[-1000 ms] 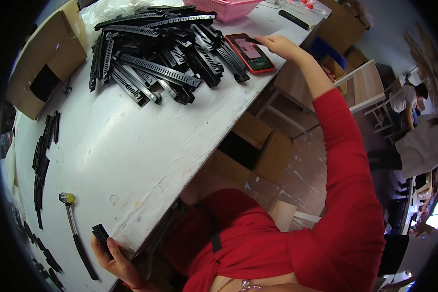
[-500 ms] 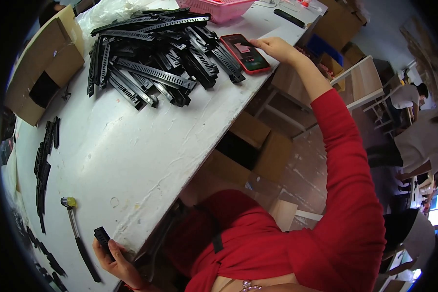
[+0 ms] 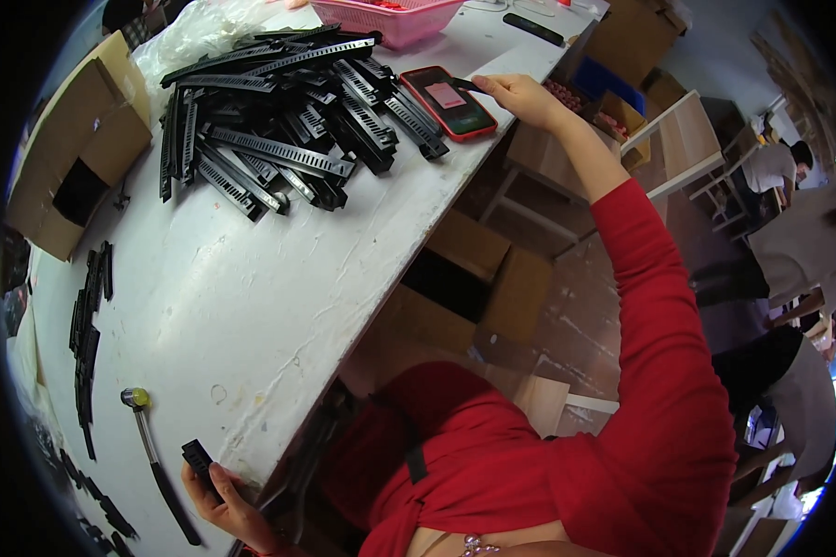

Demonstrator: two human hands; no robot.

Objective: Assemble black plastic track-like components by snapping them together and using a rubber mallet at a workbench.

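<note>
At the table's near edge, my left hand (image 3: 218, 501) is closed round a short black slotted piece (image 3: 196, 459), its upper end sticking out above the fingers. A rubber-and-yellow-headed mallet (image 3: 161, 469) with a black grip lies beside this hand. My right hand (image 3: 522, 98) reaches out to the far right edge, thumb and fingers pinched around something small and dark that I cannot make out. Just left of those fingertips rests a phone (image 3: 451, 113) in a red case, its screen lit. A large heap of black slotted rails (image 3: 279, 148) lies against the phone's left side.
A row of black strips (image 3: 85, 343) lies along the table's left side, below an open cardboard box (image 3: 84, 148). Behind the heap are clear plastic wrap (image 3: 190, 42), a pink basket (image 3: 395, 20) and a dark flat object (image 3: 533, 29). Other people work at far right.
The view has shifted slightly, so the table's things sit a little lower and the heap further left. A small dark thing now shows at my right fingertips. My left hand keeps its hold.
</note>
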